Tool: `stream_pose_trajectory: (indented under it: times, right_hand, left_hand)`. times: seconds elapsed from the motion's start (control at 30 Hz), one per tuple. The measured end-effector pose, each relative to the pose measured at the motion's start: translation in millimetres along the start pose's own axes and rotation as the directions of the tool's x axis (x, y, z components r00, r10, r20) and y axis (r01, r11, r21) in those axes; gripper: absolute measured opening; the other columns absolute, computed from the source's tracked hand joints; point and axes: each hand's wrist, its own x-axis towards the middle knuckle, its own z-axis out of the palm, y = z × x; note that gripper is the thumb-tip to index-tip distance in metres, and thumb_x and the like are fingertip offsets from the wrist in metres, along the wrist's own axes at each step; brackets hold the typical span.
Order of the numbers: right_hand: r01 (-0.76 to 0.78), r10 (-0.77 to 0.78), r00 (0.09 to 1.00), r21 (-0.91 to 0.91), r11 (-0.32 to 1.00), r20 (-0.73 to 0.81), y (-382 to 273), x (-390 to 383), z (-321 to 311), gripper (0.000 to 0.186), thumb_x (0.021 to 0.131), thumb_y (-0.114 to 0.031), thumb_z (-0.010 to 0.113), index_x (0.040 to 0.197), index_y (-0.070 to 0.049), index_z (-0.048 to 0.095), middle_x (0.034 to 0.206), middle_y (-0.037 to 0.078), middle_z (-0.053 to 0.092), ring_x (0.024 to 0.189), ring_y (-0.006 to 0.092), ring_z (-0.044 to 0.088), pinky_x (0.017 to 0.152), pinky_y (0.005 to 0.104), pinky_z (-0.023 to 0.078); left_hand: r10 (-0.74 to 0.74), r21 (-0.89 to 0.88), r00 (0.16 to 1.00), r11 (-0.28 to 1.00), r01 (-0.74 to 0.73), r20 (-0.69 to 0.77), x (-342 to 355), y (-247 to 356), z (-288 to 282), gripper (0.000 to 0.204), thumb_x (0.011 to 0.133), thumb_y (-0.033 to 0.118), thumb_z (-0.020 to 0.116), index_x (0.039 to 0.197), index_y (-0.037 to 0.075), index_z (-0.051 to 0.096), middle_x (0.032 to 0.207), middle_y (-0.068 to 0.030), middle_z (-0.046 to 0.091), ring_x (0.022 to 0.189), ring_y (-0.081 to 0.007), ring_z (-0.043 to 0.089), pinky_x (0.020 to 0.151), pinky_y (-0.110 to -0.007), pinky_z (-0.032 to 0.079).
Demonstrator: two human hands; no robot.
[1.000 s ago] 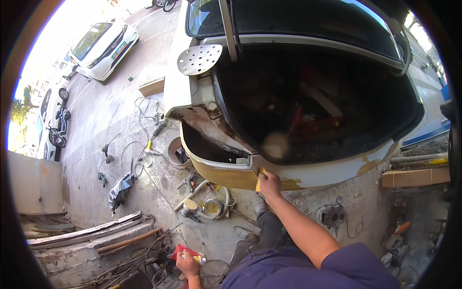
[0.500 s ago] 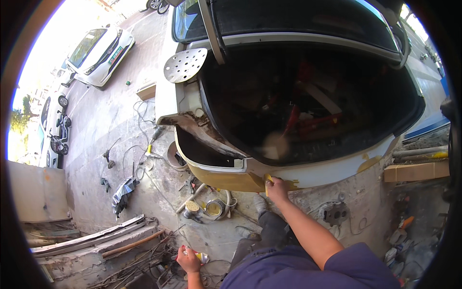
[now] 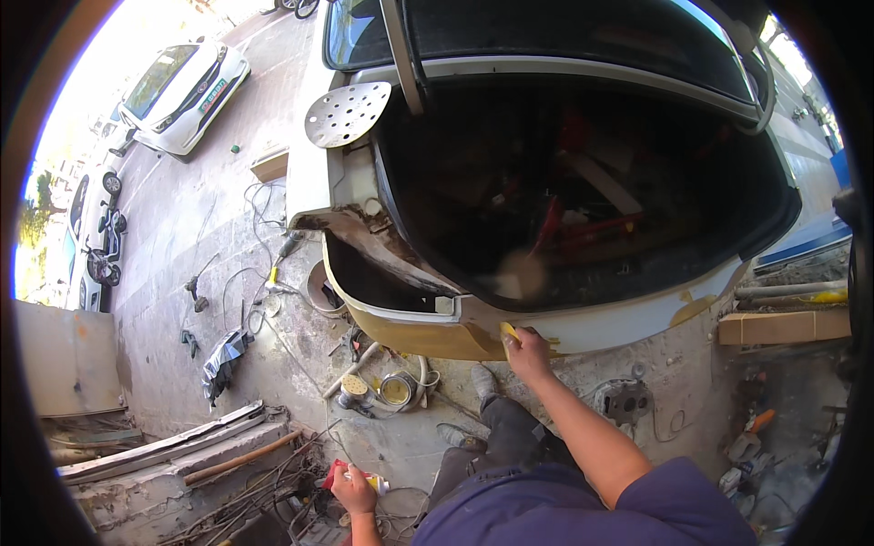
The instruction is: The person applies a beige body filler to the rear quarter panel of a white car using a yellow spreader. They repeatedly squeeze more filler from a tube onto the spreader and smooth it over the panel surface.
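Note:
My right hand (image 3: 530, 355) holds a small yellow spreader (image 3: 510, 331) against the rear panel of a white car (image 3: 605, 320). Tan filler (image 3: 414, 338) covers the panel left of that hand, and another patch of filler (image 3: 692, 309) lies farther right. Low down, beside the debris, my left hand (image 3: 354, 492) is closed around a red and white container with some yellow on it (image 3: 377, 483), perhaps a tube. Its fingers hide much of it. Above the panel, the open trunk (image 3: 455, 182) is dark inside, with red items in it.
A perforated pale disc (image 3: 348, 116) rests on the car's left side. Below the panel lie a round sander (image 3: 353, 389), hoses and a cable (image 3: 424, 371). Rubble and a wooden rod (image 3: 241, 458) are at lower left; a cardboard box (image 3: 778, 328) stands at right. Another white car (image 3: 182, 96) is parked beyond.
My right hand has shifted slightly up the panel, and less of the yellow spreader shows. The container in my left hand has turned a little, showing more red. The whole view has shifted slightly.

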Motion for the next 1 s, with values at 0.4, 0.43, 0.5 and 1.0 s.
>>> stream_pose_trajectory:
  times: [0.4, 0.43, 0.5, 1.0]
  right_hand:
    - [0.159, -0.159, 0.987, -0.009, 0.987, 0.004, -3, -14, 42, 0.017, 0.092, -0.017, 0.072, 0.098, -0.001, 0.07, 0.093, 0.021, 0.062, 0.091, 0.0415, 0.064, 0.078, 0.0513, 0.051]
    - [0.112, -0.121, 0.989, 0.107, 0.988, 0.084, -5, -13, 38, 0.019, 0.093, -0.018, 0.073, 0.097, 0.0, 0.07, 0.089, 0.022, 0.062, 0.087, 0.042, 0.064, 0.076, 0.0517, 0.05]
    - [0.092, -0.102, 0.989, 0.095, 0.991, 0.104, 10, -10, 17, 0.02, 0.094, -0.019, 0.072, 0.097, 0.001, 0.07, 0.089, 0.023, 0.063, 0.086, 0.0437, 0.064, 0.075, 0.0512, 0.051]
    - [-0.173, 0.142, 0.985, 0.428, 0.887, 0.103, 11, 2, 24, 0.027, 0.099, -0.024, 0.07, 0.097, 0.003, 0.066, 0.082, 0.023, 0.066, 0.078, 0.0431, 0.064, 0.074, 0.0478, 0.05]
  left_hand:
    - [-0.062, -0.049, 0.998, 0.997, 0.061, -0.02, -13, -20, -2, 0.031, 0.099, 0.022, 0.06, 0.08, -0.003, 0.06, 0.067, -0.0161, 0.063, 0.061, -0.0244, 0.059, 0.062, -0.042, 0.047]
    - [-0.076, -0.053, 0.997, 0.996, 0.075, -0.025, -15, -26, -3, 0.031, 0.099, 0.021, 0.06, 0.08, -0.003, 0.06, 0.067, -0.0155, 0.063, 0.061, -0.0238, 0.059, 0.062, -0.041, 0.047]
    - [-0.101, -0.093, 0.995, 0.991, 0.1, -0.012, -16, -26, -1, 0.03, 0.099, 0.021, 0.06, 0.08, -0.002, 0.06, 0.067, -0.0146, 0.063, 0.062, -0.0226, 0.059, 0.062, -0.04, 0.047]
    - [-0.034, -0.06, 0.999, 0.998, 0.034, -0.004, -8, -24, 9, 0.032, 0.1, 0.02, 0.06, 0.077, -0.002, 0.06, 0.063, -0.0176, 0.068, 0.058, -0.0295, 0.068, 0.058, -0.042, 0.05]
